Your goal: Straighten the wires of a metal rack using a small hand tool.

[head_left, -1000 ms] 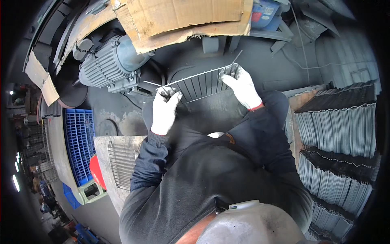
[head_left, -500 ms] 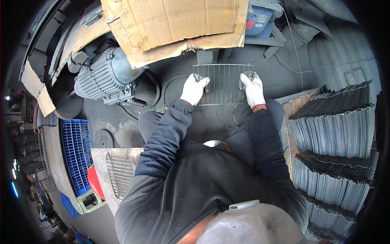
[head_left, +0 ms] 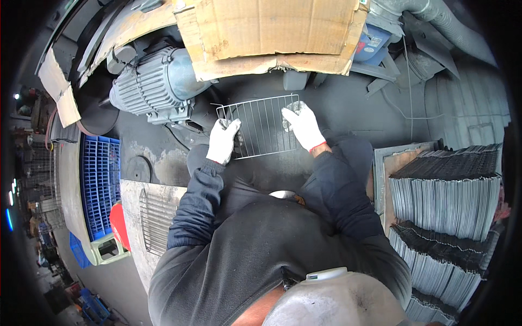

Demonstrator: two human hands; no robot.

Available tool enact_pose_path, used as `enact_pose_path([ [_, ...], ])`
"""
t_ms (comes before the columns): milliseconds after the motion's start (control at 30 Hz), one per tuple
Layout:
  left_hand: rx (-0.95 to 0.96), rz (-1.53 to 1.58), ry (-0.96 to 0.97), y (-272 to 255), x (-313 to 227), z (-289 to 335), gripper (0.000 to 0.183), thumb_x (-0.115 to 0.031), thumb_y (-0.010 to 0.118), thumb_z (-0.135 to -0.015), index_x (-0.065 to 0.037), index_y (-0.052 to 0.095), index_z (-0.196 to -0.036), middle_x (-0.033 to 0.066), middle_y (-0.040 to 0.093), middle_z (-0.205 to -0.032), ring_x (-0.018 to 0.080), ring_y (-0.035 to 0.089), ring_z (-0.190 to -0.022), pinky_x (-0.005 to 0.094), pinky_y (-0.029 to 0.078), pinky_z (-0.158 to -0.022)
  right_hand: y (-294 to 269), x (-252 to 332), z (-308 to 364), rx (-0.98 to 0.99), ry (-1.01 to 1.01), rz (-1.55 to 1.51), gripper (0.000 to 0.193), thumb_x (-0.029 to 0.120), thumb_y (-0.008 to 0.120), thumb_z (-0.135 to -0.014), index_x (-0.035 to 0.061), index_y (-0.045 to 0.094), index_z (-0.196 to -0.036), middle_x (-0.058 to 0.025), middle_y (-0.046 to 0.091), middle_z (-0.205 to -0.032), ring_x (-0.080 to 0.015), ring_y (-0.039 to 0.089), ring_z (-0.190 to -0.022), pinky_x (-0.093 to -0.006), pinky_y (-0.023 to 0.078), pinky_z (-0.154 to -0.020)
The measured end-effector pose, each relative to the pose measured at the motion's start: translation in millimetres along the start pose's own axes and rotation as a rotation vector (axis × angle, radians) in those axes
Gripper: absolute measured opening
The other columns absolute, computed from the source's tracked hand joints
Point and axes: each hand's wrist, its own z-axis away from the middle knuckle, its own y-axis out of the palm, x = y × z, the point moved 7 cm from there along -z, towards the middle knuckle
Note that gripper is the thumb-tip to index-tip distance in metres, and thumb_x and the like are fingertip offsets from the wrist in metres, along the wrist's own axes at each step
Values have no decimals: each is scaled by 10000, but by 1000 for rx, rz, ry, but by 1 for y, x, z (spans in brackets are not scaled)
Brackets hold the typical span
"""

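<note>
Both hands [head_left: 263,136] grip wire rack [head_left: 261,127] edges

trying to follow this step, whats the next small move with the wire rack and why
Probably lower the wire rack onto the dark bench top in front. The left hand and right hand grip its two side edges and hold it roughly flat, just right of the grey motor. Stacked racks wait at the right, another rack lies lower left.
</note>
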Motion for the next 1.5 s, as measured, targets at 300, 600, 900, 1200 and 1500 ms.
enact_pose_path([
  [300,94,174,122,19,-33,58,173,-199,685,-1104,-89,582,-1018,14,640,-797,116,624,-639,272,536,-629,-76,17,110,-295,-454,-118,471,19,681,-1013,5,588,-1475,-133,713,-1314,-227,672,-1249,-351,518,-1102],
  [600,238,843,32,81,-23,101,115,-174,603,-1139,-89,620,-1062,73,687,-881,191,684,-717,411,630,-724,-17,27,174,73,-594,-249,754,99,753,-983,75,416,-1657,-183,529,-1617,-312,586,-1435,-392,513,-1145],
  [900,376,-121,35,80,-55,167,261,-207,734,-1062,-12,668,-1222,74,751,-1008,136,702,-820,288,565,-729,2,125,170,71,-422,621,252,133,781,-985,-35,753,-1171,-156,811,-1060,-228,777,-961,-340,594,-883],
  [1200,50,-228,498,59,-102,131,724,-141,946,-834,27,609,-1453,155,716,-1316,200,697,-1193,331,553,-1056,5,161,143,393,-680,989,276,273,789,-937,37,735,-1069,-192,729,-928,-390,720,-855,-429,572,-784],
  [1500,39,143,174,73,-14,43,211,-68,779,-1026,-72,583,-947,-5,611,-774,83,565,-634,266,481,-605,-87,79,77,-588,-494,282,797,162,911,-899,-9,504,-1562,-157,691,-1382,-285,648,-1303,-402,535,-1118],
])
